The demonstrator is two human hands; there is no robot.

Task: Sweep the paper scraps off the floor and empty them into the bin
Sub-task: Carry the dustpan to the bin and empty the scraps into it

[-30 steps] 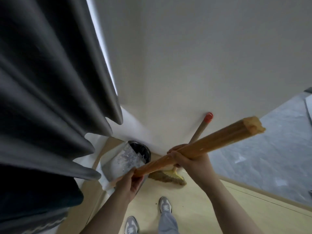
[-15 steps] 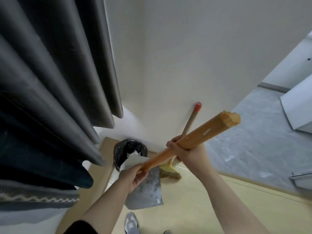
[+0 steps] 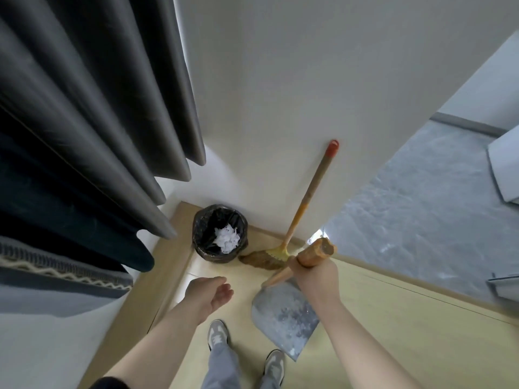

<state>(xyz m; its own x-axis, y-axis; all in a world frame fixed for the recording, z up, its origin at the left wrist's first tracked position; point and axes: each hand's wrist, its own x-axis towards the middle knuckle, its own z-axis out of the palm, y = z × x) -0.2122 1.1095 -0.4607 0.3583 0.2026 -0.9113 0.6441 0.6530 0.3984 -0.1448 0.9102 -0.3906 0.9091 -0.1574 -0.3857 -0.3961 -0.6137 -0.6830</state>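
Observation:
A black-lined bin [image 3: 202, 230] stands in the corner by the wall, with white paper scraps [image 3: 227, 238] lying inside it. My right hand [image 3: 316, 277] grips the wooden handle [image 3: 314, 251] of a metal dustpan [image 3: 283, 313], whose grey blade hangs low over the wood floor to the right of the bin. My left hand [image 3: 209, 294] is off the handle, fingers apart and holding nothing, just in front of the bin. A broom [image 3: 304, 203] with a red-capped handle leans against the wall, its bristles resting on the floor beside the bin.
Dark grey curtains [image 3: 92, 108] hang at the left, close to the bin. A white wall [image 3: 295, 94] rises behind the bin and broom. My two shoes [image 3: 217, 334] stand on the wood floor below the dustpan. Grey flooring [image 3: 421, 220] lies to the right.
The dustpan has come away from the bin and swung down to the right. My left hand has let go of its handle. The scraps now show inside the bin.

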